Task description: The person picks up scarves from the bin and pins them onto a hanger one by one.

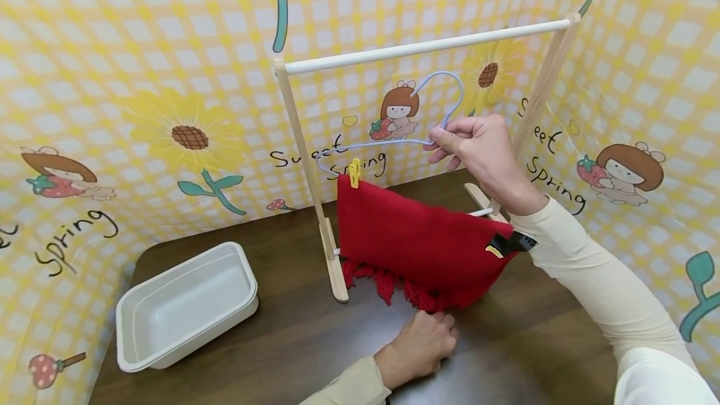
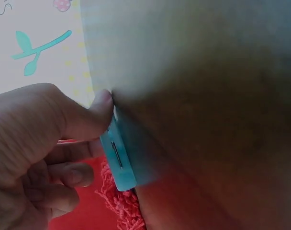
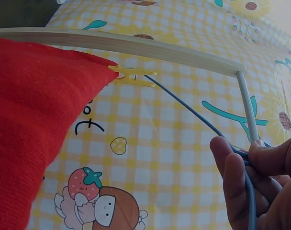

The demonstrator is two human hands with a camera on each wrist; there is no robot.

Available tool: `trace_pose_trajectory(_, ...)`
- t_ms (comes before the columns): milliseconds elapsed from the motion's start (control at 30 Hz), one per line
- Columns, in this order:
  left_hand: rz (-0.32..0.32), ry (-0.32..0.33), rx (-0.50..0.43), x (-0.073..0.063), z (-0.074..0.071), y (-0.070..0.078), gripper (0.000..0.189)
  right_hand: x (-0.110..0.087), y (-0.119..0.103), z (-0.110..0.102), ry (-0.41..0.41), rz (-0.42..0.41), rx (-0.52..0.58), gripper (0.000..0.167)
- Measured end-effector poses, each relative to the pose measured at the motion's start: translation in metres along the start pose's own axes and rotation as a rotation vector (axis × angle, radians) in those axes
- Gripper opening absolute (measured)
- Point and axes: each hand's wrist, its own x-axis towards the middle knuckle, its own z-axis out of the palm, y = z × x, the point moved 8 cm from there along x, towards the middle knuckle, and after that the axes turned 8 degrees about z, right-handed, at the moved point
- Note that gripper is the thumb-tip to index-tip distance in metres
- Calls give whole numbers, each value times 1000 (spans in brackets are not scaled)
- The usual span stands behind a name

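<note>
My right hand pinches the neck of a light blue wire hanger, just below its hook and under the rack's top bar. From the hanger hangs a red fringed scarf. A yellow clothespin grips its left corner; the right wrist view also shows a yellow clothespin where cloth and wire meet. Low over the table, my left hand is near the scarf's fringe. Its thumb and forefinger pinch a blue clothespin, which the head view does not show.
A wooden rack with a white top bar stands behind and around the scarf. To the left, a white plastic tub sits on the dark wooden table. Patterned yellow checked cloth covers the walls.
</note>
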Motion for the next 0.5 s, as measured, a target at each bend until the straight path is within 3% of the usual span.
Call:
trace_pose_trajectory(133, -10, 37, -3, -3, -5, -1, 14, -1, 1, 0, 8, 6, -7, 24)
trace_pose_trajectory(267, -34, 38, -79, -5, -7, -5, 16, 0, 3, -1, 5, 18, 0, 24)
trace_pose_trajectory(500, -138, 14, -423, -13, -5, -22, 17, 0, 5, -2, 6, 18, 22, 24)
